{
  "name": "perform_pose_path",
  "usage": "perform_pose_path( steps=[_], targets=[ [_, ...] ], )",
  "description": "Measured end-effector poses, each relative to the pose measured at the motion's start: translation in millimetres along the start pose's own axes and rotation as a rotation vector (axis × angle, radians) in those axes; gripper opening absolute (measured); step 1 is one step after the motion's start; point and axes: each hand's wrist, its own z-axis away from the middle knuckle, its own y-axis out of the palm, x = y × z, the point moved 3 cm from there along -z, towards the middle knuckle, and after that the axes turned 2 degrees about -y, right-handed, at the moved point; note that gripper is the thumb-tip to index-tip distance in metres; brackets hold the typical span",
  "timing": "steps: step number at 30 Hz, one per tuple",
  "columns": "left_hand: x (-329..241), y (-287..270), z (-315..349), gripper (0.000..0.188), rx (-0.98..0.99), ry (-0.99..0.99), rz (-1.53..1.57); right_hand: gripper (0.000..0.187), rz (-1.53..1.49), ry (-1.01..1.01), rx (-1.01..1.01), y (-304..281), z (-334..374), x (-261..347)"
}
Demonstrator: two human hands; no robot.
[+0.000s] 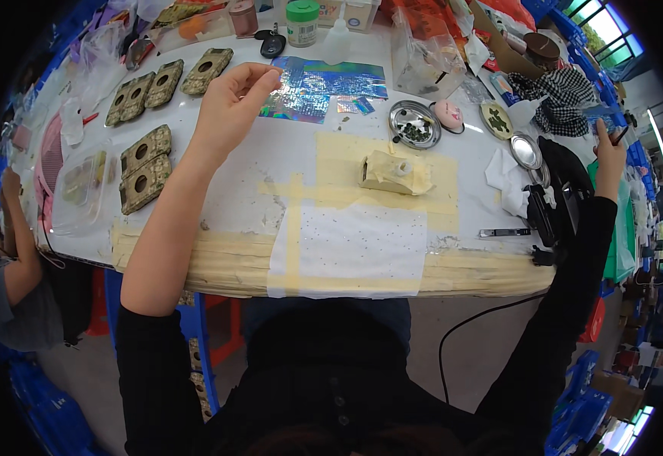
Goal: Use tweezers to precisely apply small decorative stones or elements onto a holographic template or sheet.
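My left hand [236, 102] is raised over the table, thumb and fingers pinched together beside a shiny blue holographic sheet [347, 78]. Anything between its fingertips is too small to make out. Far to the right, my right hand [611, 159] is held up at the table's side, its fingers closed around a thin dark object I cannot name. Left of my left forearm lie several camouflage-patterned pieces with round holes [146, 169]. In the middle, a tape-covered block [396, 173] with a small pale nub on top rests on yellowish tape.
A round metal dish [415, 125] holds small dark bits; a pink egg-shaped item [448, 115] sits beside it. Behind stand a green-lidded jar [302, 23] and a white squeeze bottle [337, 42]. White dotted paper [350, 247] covers the front edge. At left, another person's arm [18, 235] shows.
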Motion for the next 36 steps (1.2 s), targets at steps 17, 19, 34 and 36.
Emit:
perform_pose_path(
  steps=[17,19,34,36],
  targets=[
    [-47,15,25,0.061,0.524,-0.128,0.88,0.02,-0.349,-0.387,1.233,122,234,260],
    [-41,6,23,0.051,0.476,-0.173,0.709,0.021,-0.4,-0.387,1.233,133,239,259],
    [-38,-2,24,0.026,0.294,-0.189,0.569,0.019,-0.429,-0.236,1.247,151,245,252],
    [-37,-4,24,0.025,0.29,-0.192,0.554,0.022,-0.427,-0.234,1.261,153,245,248]
  ],
)
